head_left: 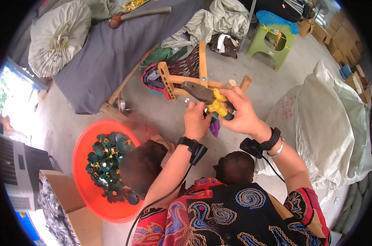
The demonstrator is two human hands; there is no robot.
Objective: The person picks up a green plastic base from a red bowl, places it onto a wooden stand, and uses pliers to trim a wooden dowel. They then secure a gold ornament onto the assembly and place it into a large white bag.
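Head view: a bulky white sack [329, 131] stands right, contents hidden from me. Left, a red basin [81, 164] holds dark green and gold pieces [102, 162]; nearer, a cardboard box [86, 225] holds grey pieces [54, 209]. Centre, the right hand [244, 111] is wrapped around yellow-handled pliers [214, 97]; whether the left hand [196, 123], beside them, pinches anything, I can't tell.

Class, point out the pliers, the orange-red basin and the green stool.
Pliers [206, 95], head view: dark metal end.
Orange-red basin [81, 172], head view: left inner wall.
Green stool [259, 43], head view: panel left of its opening.
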